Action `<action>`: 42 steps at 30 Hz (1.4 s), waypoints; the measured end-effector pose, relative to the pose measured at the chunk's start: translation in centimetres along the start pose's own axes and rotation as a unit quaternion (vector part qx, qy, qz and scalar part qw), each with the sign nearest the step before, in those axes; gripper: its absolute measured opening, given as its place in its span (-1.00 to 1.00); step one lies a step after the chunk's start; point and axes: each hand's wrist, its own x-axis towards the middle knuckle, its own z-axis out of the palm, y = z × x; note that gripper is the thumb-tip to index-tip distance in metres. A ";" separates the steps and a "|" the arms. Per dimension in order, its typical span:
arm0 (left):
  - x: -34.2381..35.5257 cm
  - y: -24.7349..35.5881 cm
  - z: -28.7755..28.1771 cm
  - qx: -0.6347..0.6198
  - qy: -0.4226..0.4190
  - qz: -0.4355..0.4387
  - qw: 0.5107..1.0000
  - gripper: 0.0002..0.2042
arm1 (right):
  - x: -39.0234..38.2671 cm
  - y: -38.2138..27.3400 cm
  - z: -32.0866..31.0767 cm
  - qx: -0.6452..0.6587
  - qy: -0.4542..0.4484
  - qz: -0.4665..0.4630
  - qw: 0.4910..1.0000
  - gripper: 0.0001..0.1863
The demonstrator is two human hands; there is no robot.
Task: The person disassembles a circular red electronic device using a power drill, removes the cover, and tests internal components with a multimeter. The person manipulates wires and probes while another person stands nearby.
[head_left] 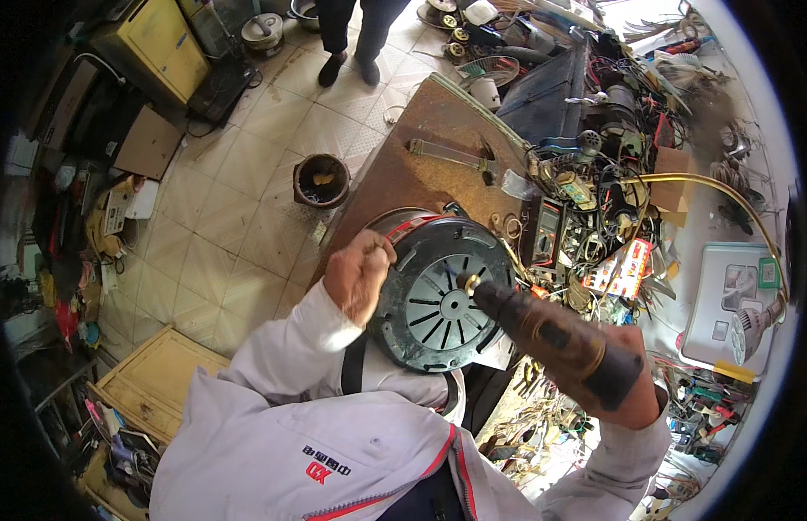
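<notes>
Your right hand (629, 338) is wrapped around the power drill (559, 340), whose scuffed brown body slants toward the round appliance (408, 228). Your left hand (358, 276) curls its fingers at the appliance's edge; whether they grip the rim or pinch something small can't be made out. The appliance sits between your hands, close to your body and overlapping the table's edge in view; what bears it is hidden. Its black plastic base (438, 300) faces you, round and worn, with slots spreading like spokes from a central hole, and a red and silvery side behind. The drill's brass-coloured tip (470, 283) is over the base, off centre; contact is unclear. The step looks like drill work on that base, and the next move seems to call for a steady left hand and careful aim. Beyond lie the rusty-brown, gritty table (382, 187), tangled wires (607, 187) and smooth, pale floor tiles (230, 217).
</notes>
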 end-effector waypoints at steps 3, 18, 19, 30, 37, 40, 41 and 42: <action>3.3 -1.9 0.7 -0.060 0.027 0.052 0.997 -0.72 | 1.3 0.8 0.1 -0.091 0.060 -0.059 0.992 -0.52; 5.9 -2.3 1.7 0.073 -0.021 0.042 0.996 -0.68 | 3.5 2.5 -0.7 0.047 0.064 0.019 0.997 -0.49; 5.9 -2.4 1.7 0.070 -0.021 0.043 0.996 -0.68 | 3.6 2.5 -0.6 0.039 0.065 0.006 0.997 -0.49; 6.1 -2.1 1.3 0.113 -0.034 0.047 0.992 -0.70 | 6.1 -0.7 -3.1 -0.206 -0.035 -0.049 0.977 -0.72; 6.2 -1.9 1.2 0.111 -0.032 0.030 0.993 -0.70 | 7.8 -2.1 -3.5 -0.292 -0.040 -0.113 0.949 -0.74; 6.1 -2.1 1.2 0.098 -0.036 0.018 0.994 -0.72 | 7.8 -2.6 -3.5 -0.295 -0.041 -0.109 0.948 -0.76; 6.1 -2.2 1.2 0.095 -0.037 0.017 0.995 -0.72 | 7.6 -3.1 -3.3 -0.309 -0.033 -0.116 0.943 -0.76; 6.2 -2.3 1.2 0.088 -0.038 0.020 0.995 -0.73 | 7.5 -3.1 -3.2 -0.307 -0.032 -0.112 0.944 -0.76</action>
